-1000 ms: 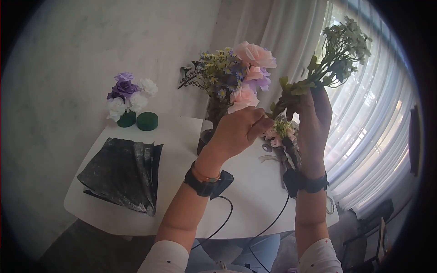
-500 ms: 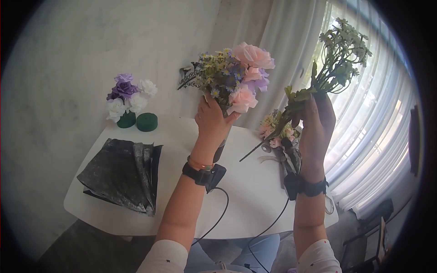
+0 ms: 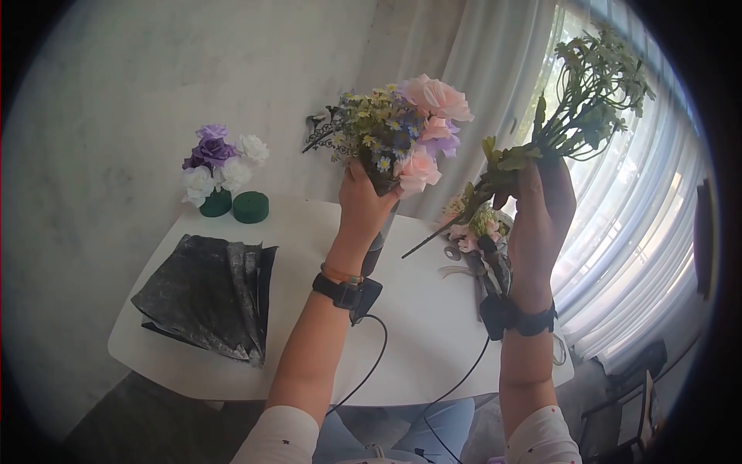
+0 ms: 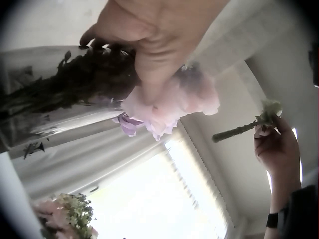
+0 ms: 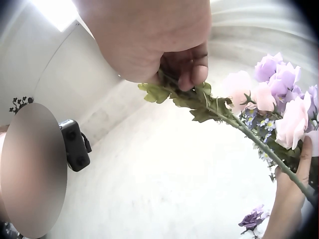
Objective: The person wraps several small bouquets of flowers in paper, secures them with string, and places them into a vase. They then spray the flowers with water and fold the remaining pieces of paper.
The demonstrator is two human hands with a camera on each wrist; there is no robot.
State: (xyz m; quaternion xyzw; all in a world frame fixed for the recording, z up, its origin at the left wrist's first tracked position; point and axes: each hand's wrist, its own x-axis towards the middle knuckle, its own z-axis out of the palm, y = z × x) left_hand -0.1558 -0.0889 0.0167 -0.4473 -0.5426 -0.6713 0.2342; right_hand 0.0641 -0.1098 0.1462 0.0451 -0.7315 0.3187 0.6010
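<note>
My left hand (image 3: 362,205) grips a clear vase (image 4: 70,119) near its mouth, thumb on one side and fingers round the other. Dark stems show through its wall. From it rises a bunch of pink roses (image 3: 437,99), purple blooms and small blue and yellow flowers (image 3: 371,127). On the right, raised before the curtain, my right hand (image 3: 543,213) holds a spray of small white flowers (image 3: 607,73) by its leafy stem (image 5: 246,130). The bare stem end points down and left, toward the vase. In the right wrist view this stem overlaps the bouquet.
Purple and white flowers (image 3: 220,161) stand in a green foam block at the white table's (image 3: 309,371) far left, beside another green block (image 3: 251,206). Folded dark sheets (image 3: 209,290) lie in front. A pink flower bunch (image 3: 471,228) lies right. Cables trail from both wrists.
My left hand has left the lower stem of the white spray and moved left to grip the vase, which now stands slightly farther right. The spray in my right hand has shifted slightly right.
</note>
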